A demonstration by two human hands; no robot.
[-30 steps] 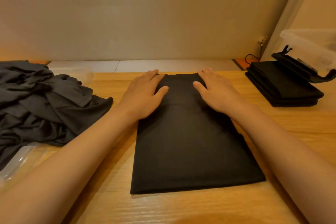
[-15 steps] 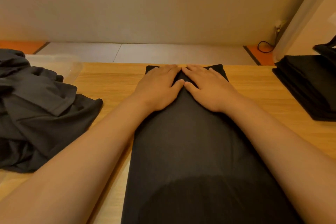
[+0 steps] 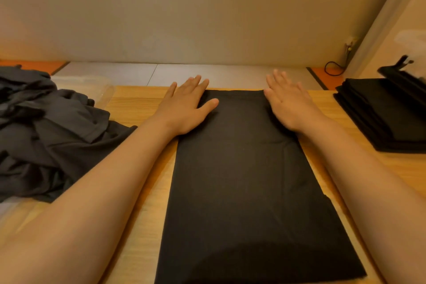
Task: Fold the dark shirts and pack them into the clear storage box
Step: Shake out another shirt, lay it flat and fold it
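A dark shirt [image 3: 242,180], folded into a long narrow rectangle, lies flat on the wooden table [image 3: 138,108] straight in front of me. My left hand [image 3: 186,106] rests flat on its far left corner, fingers straight, thumb on the cloth. My right hand [image 3: 288,104] lies flat on the far right corner, fingers straight. A heap of unfolded dark shirts [image 3: 46,131] sits at the left. A stack of folded dark shirts [image 3: 378,117] lies at the right. The clear storage box [image 3: 412,39] shows faintly at the far right edge.
A clear plastic lid or bag [image 3: 92,87] lies under and behind the heap at left. A black clip-like object [image 3: 401,76] rests on the folded stack. A wall with a socket and black cable [image 3: 334,69] stands behind the table.
My hands, side by side at the middle of the shirt's far edge, have slid apart to its two far corners. The camera view has shifted slightly.
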